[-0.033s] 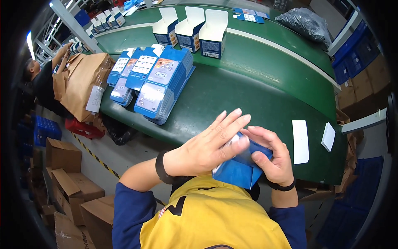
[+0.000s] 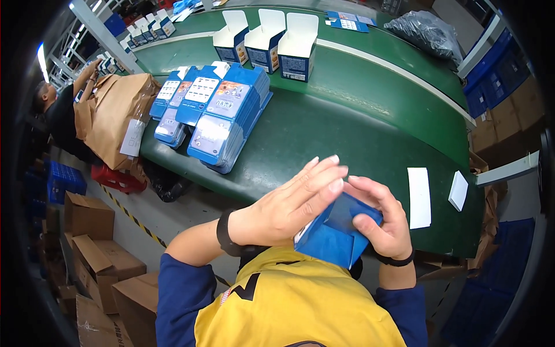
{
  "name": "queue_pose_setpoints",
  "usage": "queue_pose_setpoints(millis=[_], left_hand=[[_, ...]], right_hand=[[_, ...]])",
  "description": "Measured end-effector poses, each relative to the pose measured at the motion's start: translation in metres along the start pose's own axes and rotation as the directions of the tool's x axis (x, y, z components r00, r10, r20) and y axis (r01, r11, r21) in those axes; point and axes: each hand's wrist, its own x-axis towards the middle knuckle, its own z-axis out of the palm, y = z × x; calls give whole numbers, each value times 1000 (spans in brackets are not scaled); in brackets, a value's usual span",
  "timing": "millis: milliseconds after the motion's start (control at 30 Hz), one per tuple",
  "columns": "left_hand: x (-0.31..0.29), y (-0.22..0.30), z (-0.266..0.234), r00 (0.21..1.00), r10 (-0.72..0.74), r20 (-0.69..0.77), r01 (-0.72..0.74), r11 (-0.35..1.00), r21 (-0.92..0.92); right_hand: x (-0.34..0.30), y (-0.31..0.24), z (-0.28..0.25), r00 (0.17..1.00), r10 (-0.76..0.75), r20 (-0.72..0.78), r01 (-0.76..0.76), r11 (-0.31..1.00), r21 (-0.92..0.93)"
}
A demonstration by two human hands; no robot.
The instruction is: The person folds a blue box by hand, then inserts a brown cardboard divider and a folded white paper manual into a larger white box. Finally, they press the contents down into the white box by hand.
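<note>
Close to my body, over the near edge of the table, is a small blue cardboard box (image 2: pixel 329 238) with its flaps partly folded. My right hand (image 2: pixel 386 224) grips its right side, the thumb on the near face and the fingers curled around the far edge. Flat against the box's left side lies my left hand (image 2: pixel 289 209), fingers stretched out and the thumb alongside them. The palms hide part of the box. Several flat, unfolded blue cartons (image 2: pixel 222 130) are stacked at the left of the green table (image 2: pixel 324 133).
Three blue boxes (image 2: pixel 295 58) with raised white lids stand across the table. White paper strips (image 2: pixel 419 196) lie at the right. A large brown paper bag (image 2: pixel 113 115) and another person (image 2: pixel 63 115) are at the left. Cardboard cartons (image 2: pixel 110 260) sit on the floor.
My left thumb has lifted up toward the fingers, uncovering more of the box's top. The box has shifted slightly, and my right hand keeps its grip on it.
</note>
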Motion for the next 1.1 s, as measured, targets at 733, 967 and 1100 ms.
queue_pose_setpoints(millis=[733,967,1100], left_hand=[[11,-32,31,971,85,-225,-96,995,-39],[7,-47,22,964,49,-262,-31,997,72],[9,-60,-13,895,437,92,-441,832,336]], right_hand=[[13,45,2,992,120,-28,-37,502,864],[32,46,-14,944,323,71,-260,594,761],[58,27,-35,801,473,368,-596,568,567]])
